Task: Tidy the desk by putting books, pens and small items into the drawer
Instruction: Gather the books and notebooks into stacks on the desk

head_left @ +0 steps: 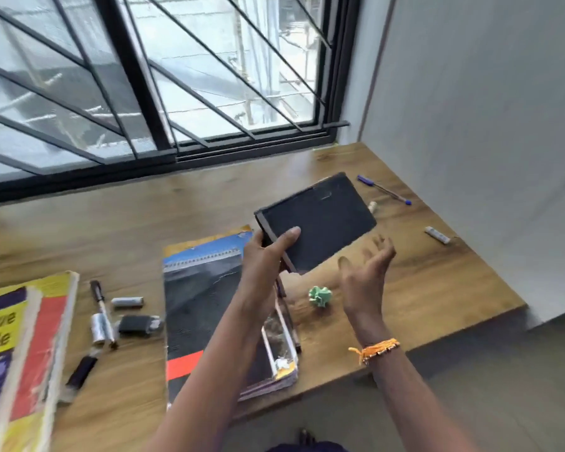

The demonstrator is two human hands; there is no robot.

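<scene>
My left hand grips a black book by its near corner and holds it tilted above the wooden desk. Just right of the book, my right hand is open with the palm up and holds nothing. Under my left arm lies a stack of notebooks. A yellow book lies at the near left. A blue pen rests at the far right. No drawer is in view.
A crumpled green paper sits near my right wrist. Markers, a battery, and a small black device lie left of the notebooks. A white tube and a small cork-like piece lie at the right. Barred window behind, wall on the right.
</scene>
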